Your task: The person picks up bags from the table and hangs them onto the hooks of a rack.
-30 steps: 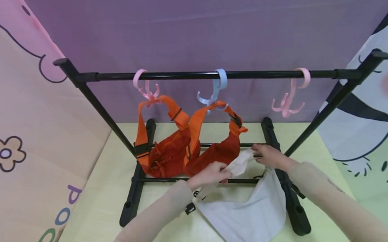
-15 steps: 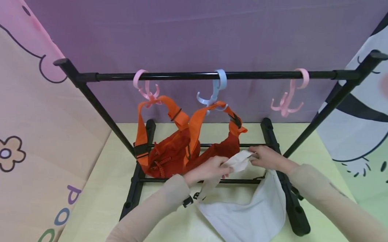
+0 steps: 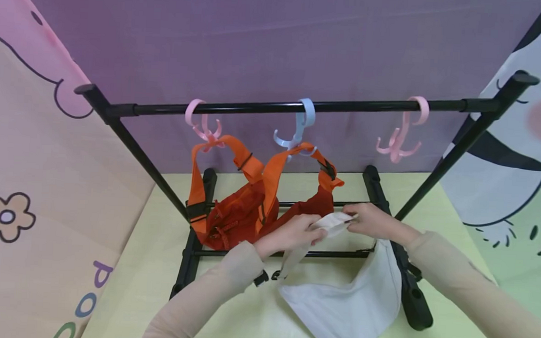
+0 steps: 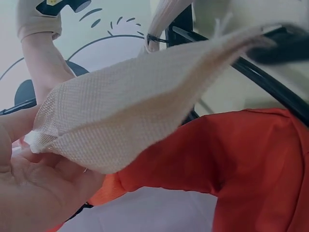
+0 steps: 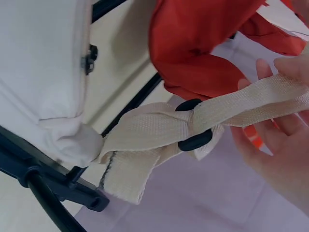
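Note:
A white fabric bag (image 3: 350, 316) lies at the front of a black rack, with its off-white webbing strap (image 3: 334, 222) raised between my hands. My left hand (image 3: 294, 234) pinches the strap between thumb and fingers; in the left wrist view, a folded strap length (image 4: 120, 106) runs from that grip. My right hand (image 3: 371, 220) holds the strap a short way to the right. In the right wrist view, the strap passes through a black slider buckle (image 5: 195, 140), close to the right hand's fingers. A black clip (image 3: 261, 278) hangs beside my left sleeve.
An orange-red bag (image 3: 238, 216) hangs by its straps from a pink hook (image 3: 208, 132) and a blue hook (image 3: 295, 134). Another pink hook (image 3: 398, 142) is on the top bar (image 3: 356, 106) at right. Lower rack bars (image 3: 339, 255) pass below my hands.
My left hand has risen slightly and come nearer the right hand, shortening the strap between them. My right hand has shifted a little left.

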A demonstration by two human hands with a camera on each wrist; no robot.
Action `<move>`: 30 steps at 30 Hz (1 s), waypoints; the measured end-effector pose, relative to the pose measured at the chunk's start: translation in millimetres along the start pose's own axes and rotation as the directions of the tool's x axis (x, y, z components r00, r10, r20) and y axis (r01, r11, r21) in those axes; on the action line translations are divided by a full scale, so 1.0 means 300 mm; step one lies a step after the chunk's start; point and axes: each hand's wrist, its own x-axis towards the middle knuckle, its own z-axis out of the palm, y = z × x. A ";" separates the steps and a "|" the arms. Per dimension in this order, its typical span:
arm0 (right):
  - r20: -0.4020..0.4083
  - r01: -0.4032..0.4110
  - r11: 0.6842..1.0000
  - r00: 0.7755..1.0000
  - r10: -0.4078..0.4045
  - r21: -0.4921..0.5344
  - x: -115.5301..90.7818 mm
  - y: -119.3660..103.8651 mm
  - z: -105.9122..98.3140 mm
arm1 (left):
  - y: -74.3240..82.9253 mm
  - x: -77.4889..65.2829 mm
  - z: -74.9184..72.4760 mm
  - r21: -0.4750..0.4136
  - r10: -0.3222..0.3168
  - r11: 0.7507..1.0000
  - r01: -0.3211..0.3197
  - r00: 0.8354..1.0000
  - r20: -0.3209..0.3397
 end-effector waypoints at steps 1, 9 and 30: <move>-0.002 -0.001 1.000 1.000 0.001 0.007 -0.003 -0.004 -0.007 | 0.003 -0.002 -0.002 0.001 0.007 1.000 -0.007 1.000 -0.001; -0.006 -0.016 0.989 1.000 0.017 0.148 -0.034 -0.037 -0.086 | 0.036 -0.018 -0.021 0.022 0.066 0.998 -0.065 0.996 -0.054; -0.191 0.090 0.994 0.976 -0.102 -0.069 -0.130 -0.110 -0.196 | 0.111 -0.042 -0.048 0.302 0.206 0.939 -0.166 0.973 -0.106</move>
